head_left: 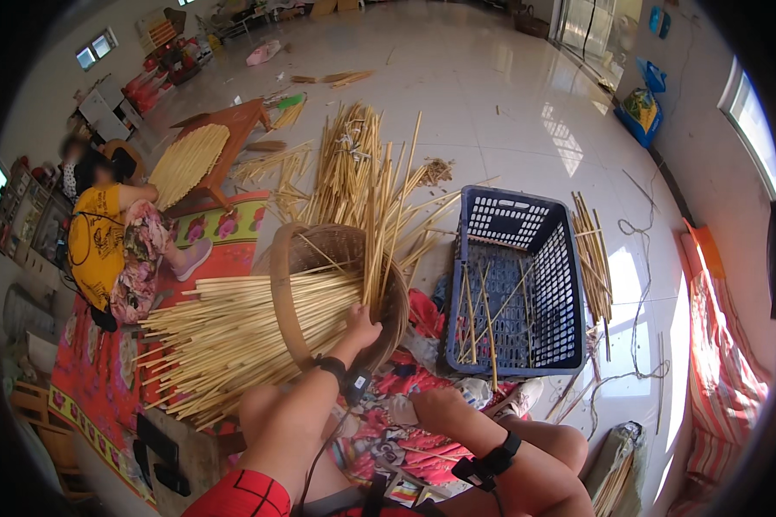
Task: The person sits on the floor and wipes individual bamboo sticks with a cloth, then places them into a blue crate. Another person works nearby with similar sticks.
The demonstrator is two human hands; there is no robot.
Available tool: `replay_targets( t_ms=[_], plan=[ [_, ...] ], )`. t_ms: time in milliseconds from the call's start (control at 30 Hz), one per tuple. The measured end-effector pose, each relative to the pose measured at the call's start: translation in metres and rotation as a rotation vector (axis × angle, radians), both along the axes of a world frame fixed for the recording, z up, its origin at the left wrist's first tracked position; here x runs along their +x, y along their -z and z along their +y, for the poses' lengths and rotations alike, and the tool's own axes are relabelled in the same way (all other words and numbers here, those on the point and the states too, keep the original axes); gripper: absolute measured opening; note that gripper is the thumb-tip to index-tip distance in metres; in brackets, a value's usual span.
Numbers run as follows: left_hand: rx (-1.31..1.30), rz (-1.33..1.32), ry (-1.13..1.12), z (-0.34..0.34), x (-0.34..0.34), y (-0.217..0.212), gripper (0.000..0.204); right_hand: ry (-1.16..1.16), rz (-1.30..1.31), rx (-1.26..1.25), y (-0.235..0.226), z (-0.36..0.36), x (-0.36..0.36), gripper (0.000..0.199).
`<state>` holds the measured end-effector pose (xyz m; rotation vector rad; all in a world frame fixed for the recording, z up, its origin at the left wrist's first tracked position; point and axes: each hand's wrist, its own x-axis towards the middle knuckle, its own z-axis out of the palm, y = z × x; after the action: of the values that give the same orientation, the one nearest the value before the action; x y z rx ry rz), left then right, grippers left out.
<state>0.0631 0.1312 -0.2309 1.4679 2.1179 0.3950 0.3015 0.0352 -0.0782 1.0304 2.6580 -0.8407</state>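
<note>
My left hand (362, 327) is closed round the lower ends of a few upright stalks (374, 246) inside the wicker basket (295, 324), which has a tall hoop handle. A thick sheaf of pale peeled stalks (233, 332) lies in the basket and fans out over its left side. My right hand (438, 408) is curled over my lap, beside crumpled red patterned cloth (397, 448). Its fingers are turned away, so anything in them is hidden. Behind the basket leans a large bundle of stalks (345, 168).
A dark blue plastic crate (578, 297) with several loose stalks stands right of the basket. More stalks (591, 258) lie beyond it, near a tangled cord (638, 302). At left, a person in a yellow top (95, 233) sits by a low wooden table (246, 116) bearing a woven stalk mat (190, 168).
</note>
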Motion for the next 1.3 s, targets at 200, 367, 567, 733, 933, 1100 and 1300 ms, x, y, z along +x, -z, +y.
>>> replay_targets(
  t_ms=[200, 367, 567, 733, 933, 1100, 1300],
  plan=[
    [0.595, 0.005, -0.009, 0.005, 0.006, -0.061, 0.039, 0.023, -0.026, 0.004, 0.006, 0.002, -0.002, 0.022],
    [0.784, -0.327, -0.021, 0.005, 0.016, -0.135, 0.030, 0.085, 0.090, -0.107, -0.020, 0.018, -0.009, 0.030],
    [0.300, -1.314, -0.025, -0.024, 0.042, -0.211, 0.031, 0.491, 0.754, -0.462, -0.044, 0.054, -0.002, 0.042],
    [0.038, -1.627, 0.012, -0.052, 0.051, -0.220, 0.027, 1.053, 1.358, -0.808, -0.063, 0.073, -0.002, 0.035],
    [-0.112, -1.523, 0.039, -0.059, 0.063, -0.208, 0.015, 1.103, 1.561, -0.992, -0.056, 0.079, 0.002, 0.027],
    [0.001, -1.298, 0.007, -0.063, 0.077, -0.205, 0.009, 0.991, 1.426, -0.739, -0.050, 0.070, -0.014, 0.039],
    [0.217, -0.861, 0.250, -0.078, 0.083, -0.172, 0.014, 1.224, 1.494, -0.475, -0.055, 0.090, 0.002, 0.035]
  ],
)
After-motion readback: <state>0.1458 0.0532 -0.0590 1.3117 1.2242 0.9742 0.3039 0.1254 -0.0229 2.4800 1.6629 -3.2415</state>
